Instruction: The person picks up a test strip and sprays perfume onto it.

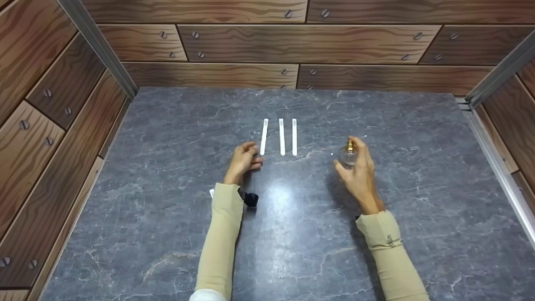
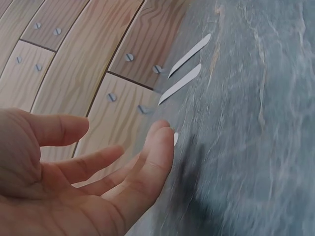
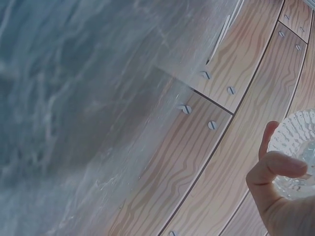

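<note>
We'd call the bottle (image 1: pixel 347 157) clear, ribbed, shiny glass, with a glossy gold sprayer top (image 1: pixel 350 145) that looks like metal. The white strips (image 1: pixel 282 138) read as smooth, matt paper to us. We've also got a slick, marble-look tabletop (image 1: pixel 280 251) throwing glare, wood-print walls (image 1: pixel 309 44), dull grey metal rails (image 1: pixel 98 42) and matt, creased cloth sleeves (image 1: pixel 219 234).

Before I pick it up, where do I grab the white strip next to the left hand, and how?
Probably pinch the white strip by its long edges at the plain near end, coming from above and the near side. It looks thin and lies flat on the table, its printed end pointing away, and the left hand is beside that near end.
</note>
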`<state>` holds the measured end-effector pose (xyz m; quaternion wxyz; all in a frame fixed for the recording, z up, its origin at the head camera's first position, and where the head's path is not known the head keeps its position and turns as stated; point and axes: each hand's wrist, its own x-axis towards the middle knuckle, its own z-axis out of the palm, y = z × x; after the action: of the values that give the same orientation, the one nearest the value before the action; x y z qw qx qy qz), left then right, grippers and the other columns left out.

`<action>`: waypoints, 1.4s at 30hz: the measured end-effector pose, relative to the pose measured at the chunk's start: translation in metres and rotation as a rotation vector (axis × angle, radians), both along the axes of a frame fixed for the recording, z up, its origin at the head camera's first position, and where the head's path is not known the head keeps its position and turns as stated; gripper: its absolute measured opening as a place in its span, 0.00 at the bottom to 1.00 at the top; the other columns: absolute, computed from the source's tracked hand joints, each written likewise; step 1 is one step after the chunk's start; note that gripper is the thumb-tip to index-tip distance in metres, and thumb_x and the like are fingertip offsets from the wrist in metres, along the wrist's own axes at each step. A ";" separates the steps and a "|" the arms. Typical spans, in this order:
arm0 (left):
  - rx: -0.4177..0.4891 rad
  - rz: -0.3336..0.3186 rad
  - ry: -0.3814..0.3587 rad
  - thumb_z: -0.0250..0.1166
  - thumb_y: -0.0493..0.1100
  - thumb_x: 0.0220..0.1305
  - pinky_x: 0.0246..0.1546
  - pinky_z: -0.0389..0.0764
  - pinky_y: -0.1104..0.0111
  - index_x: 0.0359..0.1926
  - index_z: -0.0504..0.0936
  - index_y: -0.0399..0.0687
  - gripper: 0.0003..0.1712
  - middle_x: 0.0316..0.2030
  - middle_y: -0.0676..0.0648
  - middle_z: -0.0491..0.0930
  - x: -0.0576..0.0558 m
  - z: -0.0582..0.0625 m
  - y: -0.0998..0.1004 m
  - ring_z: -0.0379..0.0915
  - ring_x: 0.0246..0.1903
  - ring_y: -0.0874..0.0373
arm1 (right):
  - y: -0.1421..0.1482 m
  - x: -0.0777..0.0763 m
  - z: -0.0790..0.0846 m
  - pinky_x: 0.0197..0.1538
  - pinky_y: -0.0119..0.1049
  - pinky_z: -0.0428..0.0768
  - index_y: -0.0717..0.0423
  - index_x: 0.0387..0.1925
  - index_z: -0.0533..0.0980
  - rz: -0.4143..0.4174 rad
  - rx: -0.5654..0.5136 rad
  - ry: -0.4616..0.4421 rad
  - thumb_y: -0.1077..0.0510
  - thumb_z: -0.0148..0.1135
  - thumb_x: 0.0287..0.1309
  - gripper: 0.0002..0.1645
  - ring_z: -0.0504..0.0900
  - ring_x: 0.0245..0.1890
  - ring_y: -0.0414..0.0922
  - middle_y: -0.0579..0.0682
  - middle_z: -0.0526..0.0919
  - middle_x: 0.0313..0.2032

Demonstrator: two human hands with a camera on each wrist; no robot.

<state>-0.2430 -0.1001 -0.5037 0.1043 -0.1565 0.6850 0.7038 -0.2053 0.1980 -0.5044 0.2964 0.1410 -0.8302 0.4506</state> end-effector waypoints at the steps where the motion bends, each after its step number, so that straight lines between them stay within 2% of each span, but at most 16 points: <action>1: -0.015 -0.006 0.004 0.51 0.34 0.75 0.34 0.86 0.71 0.70 0.67 0.30 0.26 0.59 0.31 0.74 0.002 0.001 -0.001 0.82 0.34 0.54 | 0.000 0.001 0.000 0.51 0.62 0.78 0.66 0.61 0.67 0.002 -0.001 -0.003 0.76 0.72 0.44 0.40 0.78 0.49 0.65 0.70 0.77 0.51; 10: -0.049 -0.047 0.052 0.52 0.35 0.76 0.38 0.86 0.68 0.70 0.67 0.29 0.25 0.59 0.30 0.74 0.018 0.007 -0.014 0.82 0.38 0.50 | 0.001 0.002 0.001 0.52 0.63 0.77 0.65 0.61 0.67 0.005 0.012 0.003 0.76 0.72 0.45 0.40 0.79 0.50 0.66 0.70 0.77 0.51; 15: -0.126 -0.059 0.094 0.54 0.35 0.76 0.38 0.86 0.66 0.69 0.67 0.28 0.25 0.58 0.29 0.75 0.028 0.007 -0.019 0.82 0.38 0.47 | 0.001 0.002 0.001 0.53 0.62 0.77 0.65 0.61 0.67 0.007 0.009 0.001 0.76 0.72 0.45 0.40 0.78 0.49 0.65 0.70 0.77 0.51; 19: -0.183 -0.063 0.130 0.55 0.35 0.75 0.41 0.86 0.63 0.69 0.67 0.27 0.25 0.56 0.29 0.77 0.036 0.006 -0.022 0.82 0.43 0.41 | 0.001 0.003 0.001 0.51 0.61 0.78 0.66 0.61 0.67 0.004 0.015 0.003 0.75 0.73 0.46 0.40 0.79 0.49 0.65 0.70 0.77 0.50; 25: -0.226 -0.061 0.142 0.55 0.34 0.75 0.46 0.85 0.58 0.69 0.67 0.27 0.25 0.56 0.29 0.76 0.049 0.004 -0.029 0.81 0.46 0.38 | 0.000 0.003 0.000 0.49 0.65 0.79 0.65 0.62 0.67 -0.003 0.011 0.005 0.76 0.74 0.44 0.41 0.79 0.48 0.66 0.69 0.78 0.49; 32: -0.317 -0.070 0.122 0.57 0.35 0.75 0.44 0.85 0.59 0.69 0.68 0.29 0.26 0.53 0.31 0.79 0.060 0.003 -0.033 0.82 0.44 0.42 | 0.001 0.004 -0.001 0.46 0.63 0.79 0.67 0.62 0.66 -0.002 0.020 0.009 0.77 0.73 0.43 0.43 0.79 0.47 0.65 0.68 0.77 0.50; 36: -0.336 -0.067 0.134 0.59 0.34 0.73 0.41 0.85 0.59 0.68 0.69 0.28 0.26 0.51 0.32 0.79 0.065 0.005 -0.034 0.82 0.41 0.41 | 0.002 0.005 -0.001 0.48 0.63 0.79 0.67 0.62 0.67 0.007 0.018 0.015 0.77 0.73 0.45 0.41 0.79 0.48 0.65 0.69 0.77 0.50; 42: -0.364 -0.069 0.163 0.59 0.34 0.73 0.39 0.85 0.59 0.68 0.70 0.29 0.26 0.53 0.30 0.78 0.075 0.006 -0.039 0.83 0.40 0.40 | 0.003 0.006 -0.002 0.49 0.60 0.79 0.67 0.62 0.67 0.001 0.018 0.018 0.76 0.73 0.46 0.40 0.79 0.47 0.64 0.68 0.78 0.49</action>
<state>-0.1680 -0.1392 -0.4974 0.0426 -0.0913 0.8120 0.5749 -0.1990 0.2013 -0.5060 0.3025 0.1482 -0.8313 0.4422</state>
